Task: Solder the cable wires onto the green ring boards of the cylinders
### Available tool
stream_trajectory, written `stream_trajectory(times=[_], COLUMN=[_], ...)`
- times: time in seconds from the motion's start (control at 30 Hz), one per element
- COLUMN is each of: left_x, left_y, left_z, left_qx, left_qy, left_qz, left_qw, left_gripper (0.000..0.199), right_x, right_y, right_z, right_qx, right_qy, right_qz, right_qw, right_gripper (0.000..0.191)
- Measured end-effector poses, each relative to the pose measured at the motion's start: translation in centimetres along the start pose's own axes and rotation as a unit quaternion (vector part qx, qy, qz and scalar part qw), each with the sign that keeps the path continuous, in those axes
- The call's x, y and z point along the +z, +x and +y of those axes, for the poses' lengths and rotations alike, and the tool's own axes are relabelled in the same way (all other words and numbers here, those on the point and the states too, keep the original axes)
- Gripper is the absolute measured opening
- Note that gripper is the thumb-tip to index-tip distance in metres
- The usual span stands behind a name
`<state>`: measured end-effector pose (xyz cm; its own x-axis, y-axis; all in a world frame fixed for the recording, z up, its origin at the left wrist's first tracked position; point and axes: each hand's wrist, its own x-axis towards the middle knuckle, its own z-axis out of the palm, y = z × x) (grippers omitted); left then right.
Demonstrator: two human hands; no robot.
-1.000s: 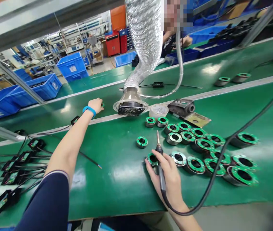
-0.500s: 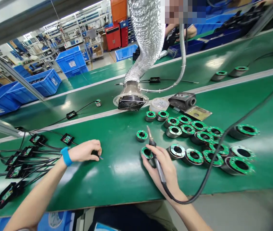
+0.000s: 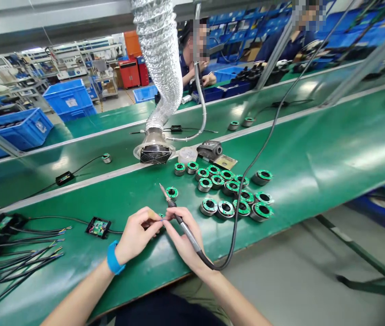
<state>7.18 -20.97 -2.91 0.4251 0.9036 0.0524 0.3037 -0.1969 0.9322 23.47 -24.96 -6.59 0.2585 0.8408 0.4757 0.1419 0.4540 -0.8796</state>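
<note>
Presently, left grip [image 3: 136,236] meets right grip [image 3: 182,245].
We note the left pinching a cable [image 3: 115,232], the right holding a soldering iron [image 3: 190,236].

Soldering iron [image 3: 188,234] slanted, tip forward-left; black cable [image 3: 115,232] joined to open circuit-board box [image 3: 98,227].

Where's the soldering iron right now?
Head view, lower middle: the soldering iron is in the right hand, beside the left hand, its tip near the lone green-topped ring.
</note>
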Motion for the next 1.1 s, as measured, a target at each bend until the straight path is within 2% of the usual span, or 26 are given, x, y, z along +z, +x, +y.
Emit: stream_trajectory(times=[0.1, 0.2, 0.27, 0.33, 0.47, 0.57, 0.67, 0.77, 0.9, 1.0, 1.1], left_x=[0.9, 1.2, 1.3, 1.3, 0.8, -0.1, -0.6, -0.2, 0.9, 1.2, 1.3], left_y=[-0.3, -0.6, -0.8, -0.9, -0.9, -0.7, -0.5, -0.4, -0.6, -0.8, -1.0], left_z=[0.3, 0.7, 1.0, 1.1, 0.7, 0.1, -0.3, -0.5, -0.6, -0.7, -0.8], left_qx=[-0.032, -0.106, -0.145, -0.158, -0.114, -0.059, -0.029, 0.001, 0.033, 0.04, 0.045], left_qy=[-0.057, -0.135, -0.181, -0.206, -0.171, -0.086, -0.023, 0.012, 0.057, 0.088, 0.101], left_qz=[0.025, 0.045, 0.053, 0.062, 0.095, 0.122, 0.124, 0.117, 0.118, 0.106, 0.101], left_qw=[0.998, 0.984, 0.971, 0.964, 0.974, 0.987, 0.992, 0.993, 0.991, 0.99, 0.989], left_gripper=[0.025, 0.031, 0.034, 0.035, 0.03, 0.024, 0.021, 0.02, 0.021, 0.021, 0.02], right_x=[0.3, 1.0, 1.6, 2.1, 2.2, 1.3, 0.7, 1.0, 1.3, 0.6, -0.9], right_y=[-0.6, -1.3, -1.7, -2.1, -2.6, -2.5, -2.0, -1.6, -1.8, -2.0, -2.3], right_z=[-0.1, -0.2, -0.4, -0.7, -0.8, -0.2, 0.8, 1.8, 2.4, 1.9, 1.0], right_qx=[0.045, 0.088, 0.099, 0.093, 0.042, 0.007, 0.012, 0.021, 0.019, 0.013, 0.006], right_qy=[0.044, 0.082, 0.095, 0.088, 0.023, -0.04, -0.081, -0.085, -0.106, -0.098, -0.082], right_qz=[0.043, 0.082, 0.1, 0.113, 0.083, 0.036, -0.009, -0.053, -0.06, -0.074, -0.037], right_qw=[0.997, 0.989, 0.986, 0.985, 0.995, 0.999, 0.997, 0.995, 0.992, 0.992, 0.996], right_gripper=[0.022, 0.023, 0.022, 0.018, 0.01, 0.028, 0.052, 0.047, 0.047, 0.053, 0.039])
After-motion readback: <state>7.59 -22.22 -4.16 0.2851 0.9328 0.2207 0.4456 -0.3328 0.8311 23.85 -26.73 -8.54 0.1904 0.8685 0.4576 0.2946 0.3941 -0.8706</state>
